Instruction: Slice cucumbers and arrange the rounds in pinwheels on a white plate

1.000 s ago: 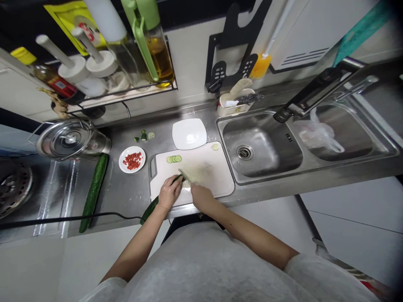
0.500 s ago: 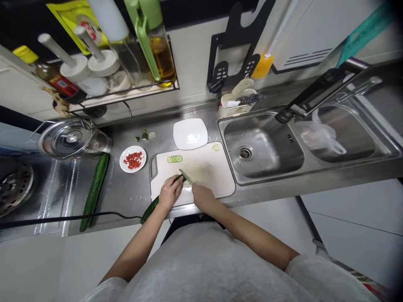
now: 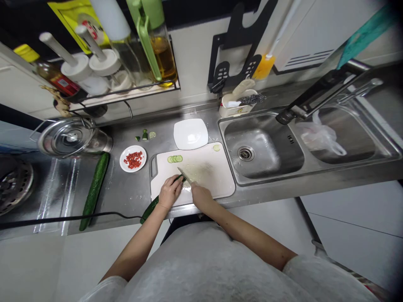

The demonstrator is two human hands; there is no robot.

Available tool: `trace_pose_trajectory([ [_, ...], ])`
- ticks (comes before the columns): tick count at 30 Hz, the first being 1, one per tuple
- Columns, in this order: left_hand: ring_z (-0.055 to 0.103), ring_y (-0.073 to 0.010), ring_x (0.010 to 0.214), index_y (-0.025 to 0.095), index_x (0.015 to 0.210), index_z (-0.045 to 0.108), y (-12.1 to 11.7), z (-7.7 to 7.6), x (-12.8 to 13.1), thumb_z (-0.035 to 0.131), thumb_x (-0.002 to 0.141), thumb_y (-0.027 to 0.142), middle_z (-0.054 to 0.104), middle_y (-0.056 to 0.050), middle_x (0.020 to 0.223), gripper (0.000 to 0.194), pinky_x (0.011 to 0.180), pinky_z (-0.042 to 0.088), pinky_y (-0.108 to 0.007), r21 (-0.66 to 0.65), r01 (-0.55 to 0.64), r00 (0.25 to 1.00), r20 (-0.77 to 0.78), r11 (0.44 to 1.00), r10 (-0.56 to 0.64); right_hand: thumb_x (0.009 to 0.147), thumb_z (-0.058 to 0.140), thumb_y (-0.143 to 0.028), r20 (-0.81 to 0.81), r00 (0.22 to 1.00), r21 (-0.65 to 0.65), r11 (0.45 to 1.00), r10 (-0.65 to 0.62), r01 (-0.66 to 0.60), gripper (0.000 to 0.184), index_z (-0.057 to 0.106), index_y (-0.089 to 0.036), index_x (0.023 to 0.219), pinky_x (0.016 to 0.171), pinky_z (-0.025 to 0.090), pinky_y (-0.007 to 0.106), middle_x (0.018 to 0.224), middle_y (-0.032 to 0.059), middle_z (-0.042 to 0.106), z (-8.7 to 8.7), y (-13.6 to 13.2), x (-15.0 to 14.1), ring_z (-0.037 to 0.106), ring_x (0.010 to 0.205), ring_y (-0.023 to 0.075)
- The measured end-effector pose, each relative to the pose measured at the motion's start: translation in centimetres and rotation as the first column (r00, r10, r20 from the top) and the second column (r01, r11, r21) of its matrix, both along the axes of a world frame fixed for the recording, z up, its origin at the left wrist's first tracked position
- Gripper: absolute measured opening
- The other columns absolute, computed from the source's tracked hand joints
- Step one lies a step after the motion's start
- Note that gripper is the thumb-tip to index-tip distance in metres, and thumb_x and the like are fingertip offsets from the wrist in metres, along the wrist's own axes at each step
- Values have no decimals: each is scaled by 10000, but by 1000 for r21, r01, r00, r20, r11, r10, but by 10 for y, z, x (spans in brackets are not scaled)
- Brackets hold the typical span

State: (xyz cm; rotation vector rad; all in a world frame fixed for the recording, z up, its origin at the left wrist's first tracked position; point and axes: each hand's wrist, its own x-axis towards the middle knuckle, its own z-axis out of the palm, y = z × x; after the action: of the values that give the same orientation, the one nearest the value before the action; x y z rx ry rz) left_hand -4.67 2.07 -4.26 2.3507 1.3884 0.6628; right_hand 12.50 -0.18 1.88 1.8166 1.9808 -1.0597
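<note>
My left hand [image 3: 169, 192] is closed on a cucumber [image 3: 149, 210], whose back end sticks out under my wrist past the board's edge. My right hand [image 3: 201, 197] grips a knife [image 3: 184, 174]; its blade slants across the cucumber's cut end, just beside my left fingertips. Both hands are over a white cutting board [image 3: 208, 176]. Several overlapping cucumber slices [image 3: 175, 159] lie toward the board's far left, and a single slice [image 3: 216, 147] is near its far right corner. The knife's handle is hidden in my fist.
Beyond the board is a white square plate [image 3: 190, 133]. To the left are a small plate of chopped red pieces [image 3: 132, 159], cucumber scraps [image 3: 145, 135], a whole cucumber [image 3: 95, 188], a lidded pot [image 3: 72, 137] and a black cord [image 3: 103, 214]. A sink [image 3: 262, 144] lies right.
The knife blade has shifted slightly against the cucumber's cut end, its tip a little to the left. My left hand stays in place. The view has drifted slightly.
</note>
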Motion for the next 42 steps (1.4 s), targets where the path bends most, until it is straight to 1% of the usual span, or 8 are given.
trace_pose_trajectory([
  [7, 593, -200, 1063, 248, 1197, 612, -3, 5, 3, 466, 921, 292, 635, -91, 1149, 315, 943, 500, -369, -23, -38, 999, -28, 999, 37, 856, 396, -41, 17, 1000, 18, 1000, -6, 6, 344, 501, -116, 1175, 749, 460, 293, 966, 127, 676, 4, -2, 5, 652, 957, 225],
  [13, 614, -195, 1009, 234, 1168, 599, -5, 18, 8, 452, 929, 313, 671, -56, 1095, 291, 890, 495, -330, -49, -121, 990, -76, 991, 117, 922, 315, -105, 117, 993, 165, 986, -3, -16, 403, 473, -196, 1281, 719, 423, 275, 1030, 103, 625, 9, -7, 29, 626, 868, 180],
  [19, 609, -218, 1005, 217, 1124, 603, -4, 19, 6, 420, 938, 304, 675, -61, 1080, 275, 860, 488, -347, -50, -235, 971, -53, 971, 232, 949, 324, -171, 207, 978, 428, 900, -12, -80, 440, 453, -281, 1355, 777, 345, 338, 1189, 124, 532, 12, -10, 52, 535, 908, 208],
  [23, 598, -214, 1042, 216, 1148, 591, -3, 19, 5, 377, 954, 300, 667, -64, 1106, 300, 902, 477, -363, -55, -287, 957, 36, 956, 289, 924, 372, -145, 221, 974, 520, 850, -43, -81, 477, 455, -297, 1369, 790, 305, 350, 1256, 122, 496, 8, -11, 59, 478, 901, 206],
  [26, 589, -211, 1064, 212, 1170, 581, 2, 26, 7, 383, 953, 327, 658, -70, 1124, 316, 921, 473, -370, -66, -319, 940, 110, 946, 324, 917, 387, -141, 233, 971, 545, 834, -59, -80, 478, 459, -287, 1366, 782, 294, 337, 1257, 115, 497, 6, -12, 60, 461, 891, 198],
  [29, 577, -219, 1077, 227, 1160, 599, 11, 37, 14, 459, 921, 377, 653, -66, 1133, 315, 933, 467, -381, -92, -265, 955, 115, 960, 275, 919, 381, -144, 236, 970, 552, 830, -60, -83, 469, 464, -288, 1358, 775, 289, 329, 1262, 113, 496, 6, -14, 59, 459, 893, 196],
  [37, 595, -217, 979, 245, 880, 695, 21, 50, 45, 622, 814, 349, 683, -42, 968, 143, 924, 434, -396, -182, -112, 992, 41, 977, 121, 912, 424, -182, 268, 963, 600, 789, -39, -135, 416, 528, -287, 1301, 777, 297, 327, 1233, 111, 516, 4, -26, 64, 482, 895, 199],
  [42, 609, -174, 827, 239, 807, 670, 28, 52, 56, 586, 830, 287, 684, -7, 832, 100, 774, 451, -312, -321, -248, 957, 63, 914, 282, 875, 479, -170, 281, 957, 588, 801, -69, -115, 435, 545, -275, 1291, 755, 319, 316, 1211, 113, 523, 4, -29, 75, 510, 878, 194],
])
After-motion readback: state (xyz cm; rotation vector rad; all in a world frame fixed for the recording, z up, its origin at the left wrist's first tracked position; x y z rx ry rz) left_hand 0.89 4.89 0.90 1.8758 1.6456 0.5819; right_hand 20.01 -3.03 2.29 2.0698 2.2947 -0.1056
